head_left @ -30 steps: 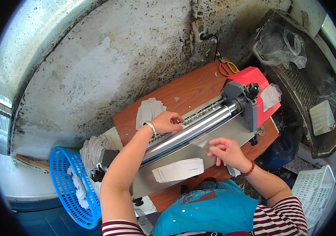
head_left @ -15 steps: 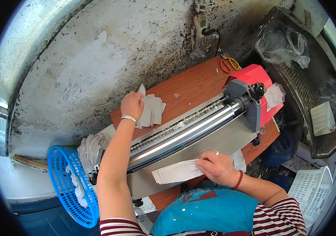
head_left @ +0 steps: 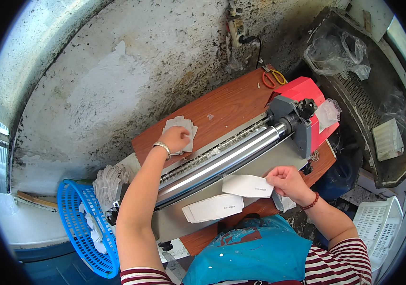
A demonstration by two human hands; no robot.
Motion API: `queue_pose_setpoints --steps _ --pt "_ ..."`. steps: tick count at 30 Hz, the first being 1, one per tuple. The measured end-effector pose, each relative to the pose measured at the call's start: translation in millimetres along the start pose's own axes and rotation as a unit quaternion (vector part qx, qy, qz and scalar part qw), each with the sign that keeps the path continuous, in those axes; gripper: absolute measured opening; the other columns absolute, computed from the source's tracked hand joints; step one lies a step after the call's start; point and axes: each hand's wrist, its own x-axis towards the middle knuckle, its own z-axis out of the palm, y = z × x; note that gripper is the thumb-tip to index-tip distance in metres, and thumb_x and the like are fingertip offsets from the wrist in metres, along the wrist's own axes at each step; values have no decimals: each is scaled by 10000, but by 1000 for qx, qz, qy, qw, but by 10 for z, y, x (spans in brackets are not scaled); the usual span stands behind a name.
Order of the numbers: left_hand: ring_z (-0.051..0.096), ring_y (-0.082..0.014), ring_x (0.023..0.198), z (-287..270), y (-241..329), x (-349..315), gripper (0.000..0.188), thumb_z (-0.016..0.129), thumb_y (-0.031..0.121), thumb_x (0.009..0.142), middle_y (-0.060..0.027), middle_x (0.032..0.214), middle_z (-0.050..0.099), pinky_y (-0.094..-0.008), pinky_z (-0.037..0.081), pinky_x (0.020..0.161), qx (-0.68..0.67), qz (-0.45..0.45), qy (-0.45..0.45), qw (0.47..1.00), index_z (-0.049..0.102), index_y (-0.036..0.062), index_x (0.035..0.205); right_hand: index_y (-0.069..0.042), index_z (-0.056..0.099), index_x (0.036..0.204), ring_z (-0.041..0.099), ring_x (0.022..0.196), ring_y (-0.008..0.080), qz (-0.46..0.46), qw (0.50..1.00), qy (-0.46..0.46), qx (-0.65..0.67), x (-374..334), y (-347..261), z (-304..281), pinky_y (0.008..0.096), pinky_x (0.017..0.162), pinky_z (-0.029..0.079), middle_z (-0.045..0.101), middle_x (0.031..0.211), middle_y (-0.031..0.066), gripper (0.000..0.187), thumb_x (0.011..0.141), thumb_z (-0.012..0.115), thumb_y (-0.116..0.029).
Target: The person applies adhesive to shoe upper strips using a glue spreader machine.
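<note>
Between the thumb and fingers of my right hand (head_left: pixel 289 184) is the right end of a white cut piece (head_left: pixel 247 185), flat and long with tapered ends. Its left end overlaps a small stack of similar white pieces (head_left: pixel 213 208) on the metal plate (head_left: pixel 174 227) at the front of a roller machine (head_left: pixel 222 164). My left hand (head_left: pixel 175 139) is over a fanned pile of off-white pieces (head_left: pixel 189 127) on the wooden board behind the roller. Its fingers are curled in, with nothing visible in them; the pile is partly hidden beneath the hand.
The machine's red end cover (head_left: pixel 302 86) stands at the right, with scissors (head_left: pixel 273 78) behind it on the brown board (head_left: pixel 231 102). A blue basket (head_left: pixel 86 228) is at the left beside bundled cloth strips (head_left: pixel 110 180). A white crate (head_left: pixel 378 228) stands at lower right.
My right hand has moved right and up, sliding one white piece away from the front stack. My left hand has drawn back toward me; the piece at its fingertips is no longer there.
</note>
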Motion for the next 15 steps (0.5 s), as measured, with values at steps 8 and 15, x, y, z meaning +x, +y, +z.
queue_pose_setpoints --steps 8,15 --pt "565 -112 697 199 657 -170 230 616 195 800 -54 782 645 -262 469 659 -156 94 -89 979 663 25 947 -69 626 886 532 483 161 -420 772 107 -465 25 252 59 305 454 443 586 649 40 97 797 639 -104" --pt "546 -128 662 189 705 -215 303 604 188 765 -43 737 614 -271 458 640 -138 80 -70 985 642 25 1017 -104 627 876 540 507 204 -471 616 163 -610 -64 230 101 325 463 448 511 727 35 117 759 636 -109"
